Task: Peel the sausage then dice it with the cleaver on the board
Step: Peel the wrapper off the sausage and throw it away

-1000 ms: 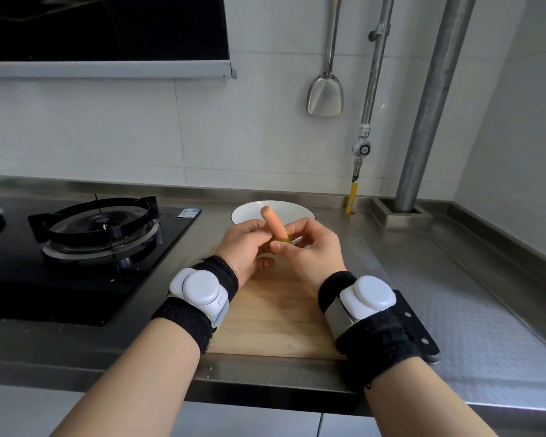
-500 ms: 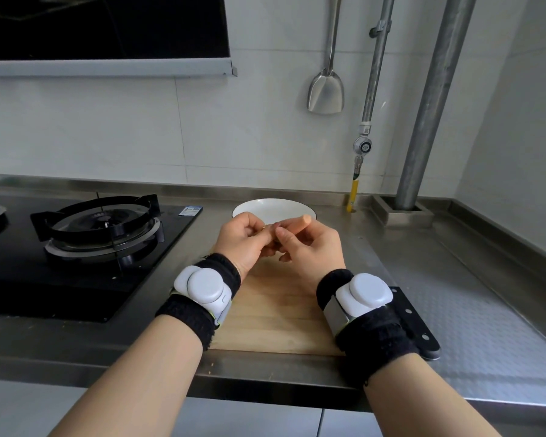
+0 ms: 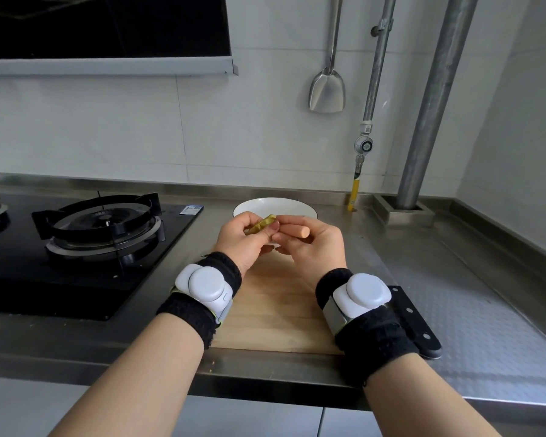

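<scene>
My right hand (image 3: 312, 247) grips a pinkish sausage (image 3: 297, 231), whose bare end points right, above the far end of the wooden cutting board (image 3: 275, 310). My left hand (image 3: 243, 241) pinches a yellow-green strip of casing (image 3: 260, 224) pulled off toward the left. The cleaver (image 3: 413, 323) lies along the board's right edge, its black riveted handle nearest me; my right wrist hides most of its blade.
A white plate (image 3: 275, 205) stands just behind my hands. A black gas hob with a burner (image 3: 104, 222) fills the left of the steel counter (image 3: 470, 310). A metal spatula (image 3: 327, 89) hangs on the tiled wall; pipes (image 3: 429, 102) rise at the back right.
The sausage stood upright between both hands a second ago; it now lies sideways in my right hand, and my left hand has drawn the casing strip off to the left.
</scene>
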The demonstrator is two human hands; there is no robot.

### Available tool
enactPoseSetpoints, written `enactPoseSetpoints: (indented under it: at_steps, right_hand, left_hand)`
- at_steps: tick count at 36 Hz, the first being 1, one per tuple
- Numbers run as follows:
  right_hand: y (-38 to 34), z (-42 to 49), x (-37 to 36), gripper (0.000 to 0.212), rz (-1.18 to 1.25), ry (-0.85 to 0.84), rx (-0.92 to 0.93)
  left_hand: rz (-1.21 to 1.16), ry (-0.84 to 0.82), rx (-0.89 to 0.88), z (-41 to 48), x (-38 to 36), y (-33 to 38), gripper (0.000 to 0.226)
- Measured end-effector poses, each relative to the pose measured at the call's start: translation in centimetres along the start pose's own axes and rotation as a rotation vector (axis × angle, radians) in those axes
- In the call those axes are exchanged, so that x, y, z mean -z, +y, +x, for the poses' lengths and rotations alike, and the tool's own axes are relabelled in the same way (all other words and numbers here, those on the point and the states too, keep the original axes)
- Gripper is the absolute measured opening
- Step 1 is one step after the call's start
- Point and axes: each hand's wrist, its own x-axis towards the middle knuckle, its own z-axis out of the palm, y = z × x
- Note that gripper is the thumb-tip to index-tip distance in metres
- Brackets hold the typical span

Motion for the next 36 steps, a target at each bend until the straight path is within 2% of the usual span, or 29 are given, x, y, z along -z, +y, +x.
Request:
enactPoseSetpoints:
  at_steps: [4,8,10,17,28,30,33,36]
  right_hand:
    - [0.24,-0.07,-0.12,0.025,-0.097,0.016,0.026]
    - [0.38,-0.06,-0.33,0.026,-0.144,0.04,0.054]
    - [0.38,-0.04,-0.42,0.025,-0.149,0.047,0.058]
    - [0.28,0.03,-0.42,0.02,-0.132,0.081,0.042]
    - [-0.57,-0.04,-0.18,0.016,0.012,0.131,0.026]
    - [-0.58,0.09,-0.16,0.016,-0.006,0.129,0.009]
    - [-0.34,0.06,-0.22,0.029,-0.026,0.09,-0.019]
    - [-0.09,-0.21,-0.18,0.029,-0.11,0.059,-0.032]
  left_hand:
    - [-0.075,0.017,0.015,0.0,-0.2,0.17,0.017]
    - [-0.085,0.045,0.027,0.08,-0.12,0.1,0.034]
    - [-0.052,0.085,0.026,0.17,-0.03,0.07,0.027]
    - [0.096,0.219,0.002,0.43,0.23,0.16,0.017]
    - [0.217,0.383,-0.034,0.76,0.67,0.12,0.028]
    - [0.273,0.389,-0.074,0.61,0.51,0.24,0.029]
    - [0.348,0.386,-0.141,0.33,0.24,0.46,0.029]
    - [0.267,0.27,-0.126,-0.18,-0.3,0.83,0.024]
